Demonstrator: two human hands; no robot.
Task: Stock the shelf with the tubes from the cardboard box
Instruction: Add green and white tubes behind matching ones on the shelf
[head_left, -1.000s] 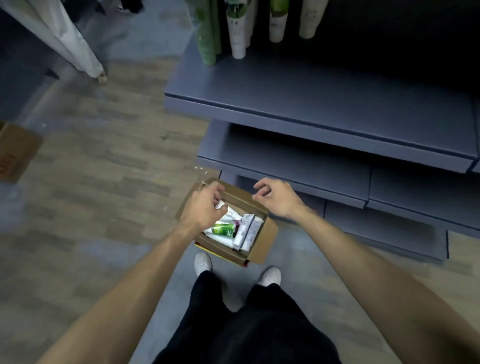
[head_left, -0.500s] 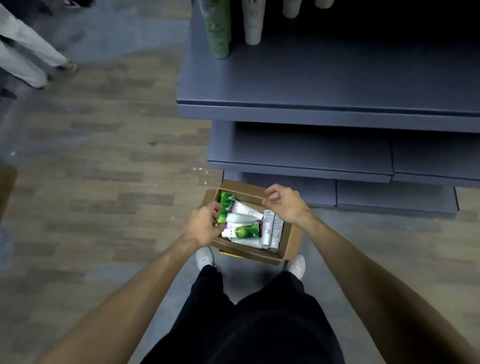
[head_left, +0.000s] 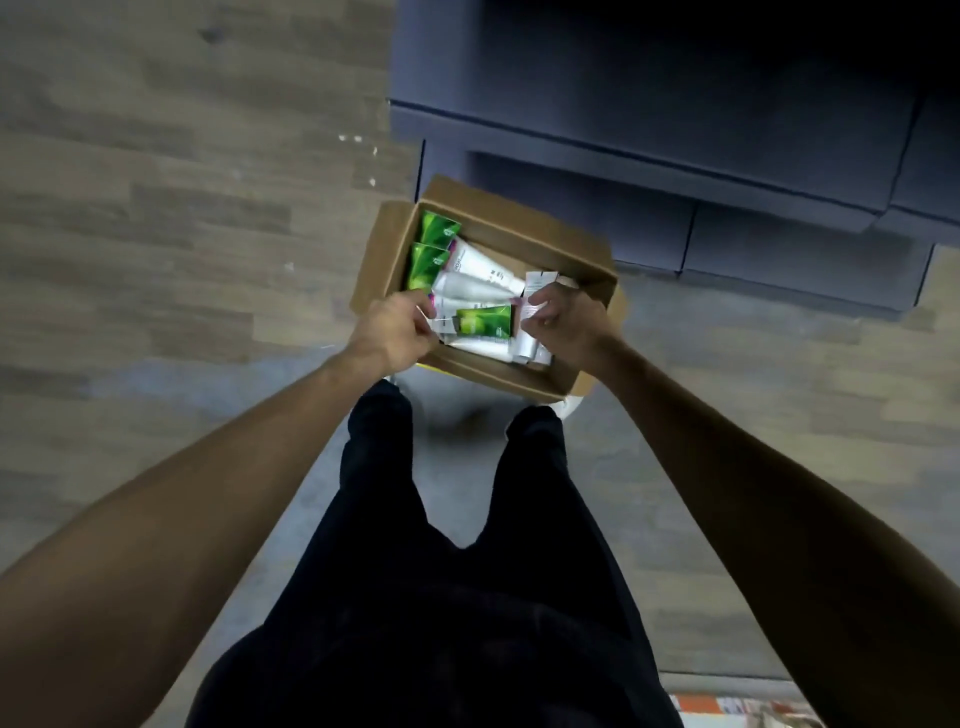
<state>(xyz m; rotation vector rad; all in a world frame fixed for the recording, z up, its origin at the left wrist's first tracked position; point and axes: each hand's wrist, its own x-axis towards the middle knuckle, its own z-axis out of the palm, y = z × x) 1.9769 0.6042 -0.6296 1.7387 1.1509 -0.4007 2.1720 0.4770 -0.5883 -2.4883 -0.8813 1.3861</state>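
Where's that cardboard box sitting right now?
In the head view, the cardboard box sits open on the floor, centre frame, just ahead of the person's feet and right against the foot of the grey shelf unit.

Cardboard box (head_left: 524, 228) top is open, entry from above only; its walls block the sides. Tubes (head_left: 467, 283) crowd the inside, little spare room between them. Left hand (head_left: 395, 332) fills the near-left corner, right hand (head_left: 563, 325) the right side (both curled over tubes). Shelf (head_left: 649, 171) front edges stand just beyond the far wall. Wood floor (head_left: 182, 234) to the left lies bare, wide passage there.
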